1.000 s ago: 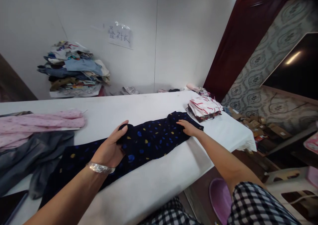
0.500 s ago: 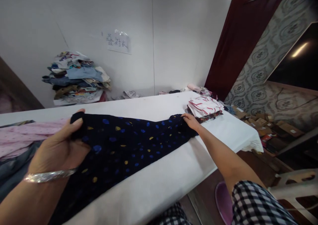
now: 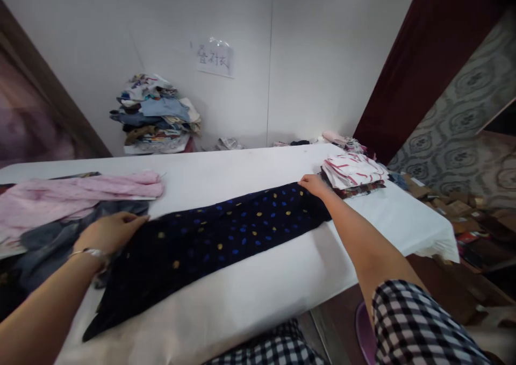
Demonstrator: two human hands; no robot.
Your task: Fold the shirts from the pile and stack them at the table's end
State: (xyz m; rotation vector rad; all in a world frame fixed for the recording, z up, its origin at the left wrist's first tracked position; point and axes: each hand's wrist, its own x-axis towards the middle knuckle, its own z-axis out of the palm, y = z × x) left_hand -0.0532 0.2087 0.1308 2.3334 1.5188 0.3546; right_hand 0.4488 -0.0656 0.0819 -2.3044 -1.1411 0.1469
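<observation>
A dark navy garment (image 3: 237, 225) with blue and yellow spots lies stretched lengthwise across the white-covered table (image 3: 258, 290). At its left end, my left hand (image 3: 110, 230), wearing a silver bracelet, pinches the upper corner. The far right corner is pinched by my right hand (image 3: 314, 185). Just beyond that hand sits a folded stack with a white and red garment (image 3: 355, 170) on top. Close to my left hand lie a crumpled pink garment (image 3: 80, 195) and a dark grey garment (image 3: 80, 236). Whether the navy piece is a shirt cannot be made out.
A tall pile of clothes (image 3: 157, 112) stands against the wall at the back left. More clothing (image 3: 342, 140) lies behind the table's far right edge. Cardboard boxes (image 3: 451, 204) cover the floor at right. A purple basin-like object (image 3: 365, 333) is below the table's front edge.
My left hand has lowered its end of the navy garment from above the table onto the surface. The cloth is now flatter and straighter; my right hand keeps its corner. The view has shifted left.
</observation>
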